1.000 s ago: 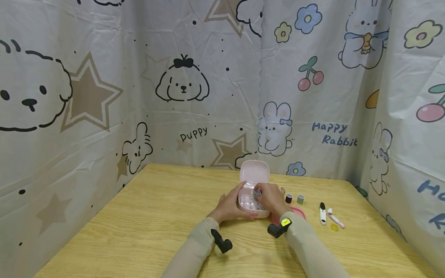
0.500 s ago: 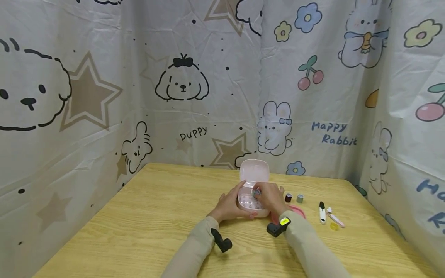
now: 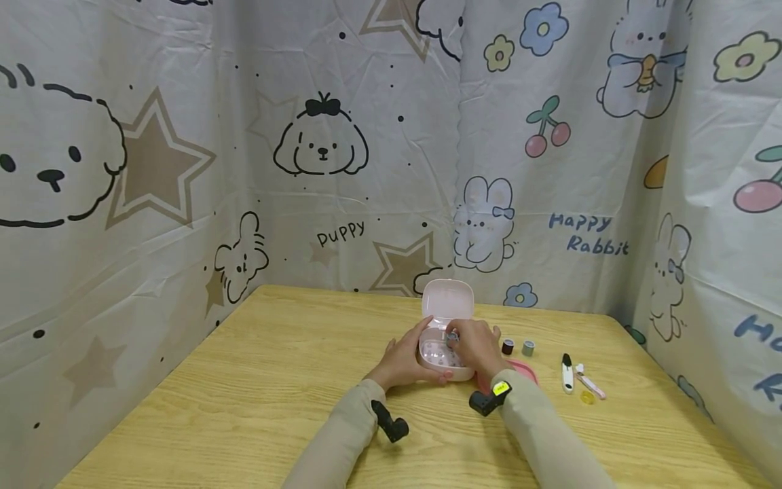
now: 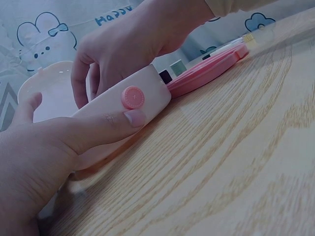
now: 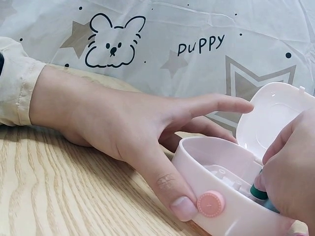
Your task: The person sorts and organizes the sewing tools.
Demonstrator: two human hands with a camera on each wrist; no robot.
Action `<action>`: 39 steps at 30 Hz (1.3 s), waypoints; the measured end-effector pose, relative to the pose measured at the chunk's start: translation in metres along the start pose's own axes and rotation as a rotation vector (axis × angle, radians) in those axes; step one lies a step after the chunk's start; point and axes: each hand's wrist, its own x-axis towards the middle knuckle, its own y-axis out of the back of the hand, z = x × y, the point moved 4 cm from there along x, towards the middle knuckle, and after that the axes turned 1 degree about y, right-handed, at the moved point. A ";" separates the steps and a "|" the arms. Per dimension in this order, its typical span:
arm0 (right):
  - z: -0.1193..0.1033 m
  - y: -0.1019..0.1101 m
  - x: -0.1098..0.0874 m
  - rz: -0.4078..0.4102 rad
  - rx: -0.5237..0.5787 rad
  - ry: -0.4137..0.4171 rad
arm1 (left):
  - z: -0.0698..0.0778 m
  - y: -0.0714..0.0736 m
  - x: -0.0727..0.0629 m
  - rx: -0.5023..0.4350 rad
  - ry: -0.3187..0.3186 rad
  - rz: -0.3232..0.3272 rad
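Note:
A pale pink sewing box [image 3: 448, 299] stands on the table with its lid raised at the back. My left hand [image 3: 400, 360] grips its left side, the thumb lying on the front wall beside a round pink button catch [image 4: 133, 97]. One left finger reaches up near the lid's edge. My right hand [image 3: 479, 348] dips into the box from the right, its fingertips pinching a spool of thread [image 5: 257, 191] whose green part shows in the right wrist view. Those fingers hide most of the spool. A clear compartment insert [image 5: 224, 173] lines the box.
A darker pink tray-like piece [image 4: 206, 73] lies right of the box, partly under my right wrist. Behind it stand a dark spool [image 3: 508, 348] and a grey-green spool [image 3: 528, 348]. Further right are black-and-white snips [image 3: 567, 375], a pink-and-white tool [image 3: 590, 384] and a yellow disc [image 3: 587, 397].
Both hands keep their places at the box. Only a slight shift of the spool shows at the right fingertips.

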 end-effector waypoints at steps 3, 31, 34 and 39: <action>0.000 0.001 0.001 -0.001 -0.003 -0.006 | 0.001 0.001 -0.001 -0.001 0.001 0.003; -0.002 0.000 0.000 -0.021 -0.004 0.008 | -0.001 -0.001 0.001 0.002 -0.010 0.000; -0.002 0.000 0.000 -0.019 -0.012 0.012 | -0.001 -0.001 0.001 0.000 -0.011 0.001; -0.001 -0.001 0.000 -0.030 -0.015 0.008 | -0.001 0.000 0.001 0.000 -0.011 0.002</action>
